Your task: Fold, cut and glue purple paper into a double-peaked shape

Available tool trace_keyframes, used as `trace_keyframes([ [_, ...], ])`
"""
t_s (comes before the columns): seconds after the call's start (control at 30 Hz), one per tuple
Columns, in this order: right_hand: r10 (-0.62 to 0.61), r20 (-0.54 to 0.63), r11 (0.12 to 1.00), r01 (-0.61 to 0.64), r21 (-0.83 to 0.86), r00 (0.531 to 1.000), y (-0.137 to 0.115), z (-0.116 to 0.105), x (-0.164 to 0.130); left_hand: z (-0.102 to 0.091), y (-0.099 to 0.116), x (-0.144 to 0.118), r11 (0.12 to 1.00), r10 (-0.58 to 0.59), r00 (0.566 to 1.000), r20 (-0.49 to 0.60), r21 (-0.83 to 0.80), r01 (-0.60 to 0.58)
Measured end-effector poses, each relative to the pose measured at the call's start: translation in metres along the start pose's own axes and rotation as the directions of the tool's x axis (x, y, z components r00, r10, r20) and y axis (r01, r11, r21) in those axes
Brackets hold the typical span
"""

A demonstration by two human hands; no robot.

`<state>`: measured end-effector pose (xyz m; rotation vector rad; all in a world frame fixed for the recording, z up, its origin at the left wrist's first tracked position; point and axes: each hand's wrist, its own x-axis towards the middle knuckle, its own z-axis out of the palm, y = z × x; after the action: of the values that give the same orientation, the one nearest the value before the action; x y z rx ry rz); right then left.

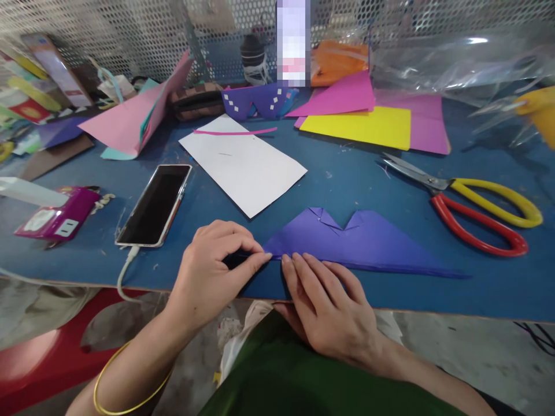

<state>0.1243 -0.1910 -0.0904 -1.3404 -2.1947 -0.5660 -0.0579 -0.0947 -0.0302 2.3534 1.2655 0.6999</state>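
1. Both hands work the folded purple paper shape (364, 240), which lies flat near the front edge of the blue tabletop (347, 179). Left hand (214, 271) pinches its left tip between thumb and fingers; right hand (329, 306) presses flat fingertips on the lower edge just beside.
2. Step in hand, by judgement: creasing a fold at the tip. Next move calls for firm, even pressure along the edge.
3. Near: white paper sheet (243, 164), black smartphone (155, 205) with cable, red-and-yellow-handled scissors (472, 205).
4. Farther back: yellow and pink paper sheets (368, 112), perforated metal screen (130, 29).
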Motion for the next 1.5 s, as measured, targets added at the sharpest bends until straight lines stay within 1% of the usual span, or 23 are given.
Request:
trace_keyframes([
  [0.2, -0.009, 0.007, 1.0, 0.009, 0.007, 1.0, 0.001, 0.001, -0.002, 0.0, 0.001, 0.002, 1.0, -0.014, 0.998, 0.056, 0.021, 0.012],
  [0.3, -0.008, 0.005, 1.0, 0.008, 0.017, 1.0, 0.001, 0.001, -0.002, -0.001, 0.001, 0.005, 1.0, 0.003, 0.998, 0.063, 0.021, -0.004],
  [0.43, -0.002, 0.007, 1.0, 0.002, 0.031, 1.0, 0.001, 0.001, -0.002, -0.002, -0.002, 0.008, 0.998, 0.029, 0.996, 0.089, 0.05, -0.034],
  [0.67, 0.025, 0.003, 0.998, -0.026, 0.051, 1.0, 0.001, 0.0, 0.0, -0.004, -0.008, 0.012, 0.996, 0.017, 0.987, 0.159, 0.084, -0.03],
  [0.83, 0.071, 0.088, 0.994, -0.077, 0.071, 0.994, -0.002, -0.005, 0.004, -0.004, -0.01, 0.012, 0.997, 0.026, 0.987, 0.16, 0.068, -0.037],
  [0.9, 0.079, 0.103, 0.994, -0.086, 0.069, 0.992, -0.005, -0.006, 0.007, -0.003, -0.009, 0.01, 0.997, 0.026, 0.989, 0.148, 0.068, -0.037],
  [1.03, 0.053, 0.059, 0.991, -0.059, 0.117, 0.997, -0.009, -0.003, 0.012, 0.0, -0.006, 0.007, 0.997, 0.022, 0.993, 0.12, 0.065, -0.03],
  [1.17, 0.022, 0.064, 0.992, -0.029, 0.12, 0.998, -0.011, 0.0, 0.013, -0.002, -0.007, 0.006, 0.999, 0.018, 0.995, 0.101, 0.04, -0.022],
  [1.2, 0.019, 0.064, 0.993, -0.026, 0.114, 0.998, -0.011, 0.0, 0.012, -0.004, -0.008, 0.006, 1.0, 0.011, 0.994, 0.106, 0.023, -0.014],
  [1.37, 0.012, 0.054, 0.995, -0.017, 0.103, 0.998, -0.009, 0.001, 0.009, -0.015, -0.014, 0.005, 0.992, -0.056, 0.979, 0.197, -0.103, 0.077],
  [1.43, 0.005, 0.057, 0.995, -0.011, 0.1, 0.998, -0.008, 0.001, 0.008, -0.016, -0.014, 0.004, 0.99, -0.068, 0.982, 0.177, -0.106, 0.087],
  [1.5, 0.002, 0.056, 0.995, -0.007, 0.095, 0.998, -0.007, 0.002, 0.009, -0.015, -0.013, 0.002, 0.994, -0.06, 0.988, 0.143, -0.083, 0.072],
])
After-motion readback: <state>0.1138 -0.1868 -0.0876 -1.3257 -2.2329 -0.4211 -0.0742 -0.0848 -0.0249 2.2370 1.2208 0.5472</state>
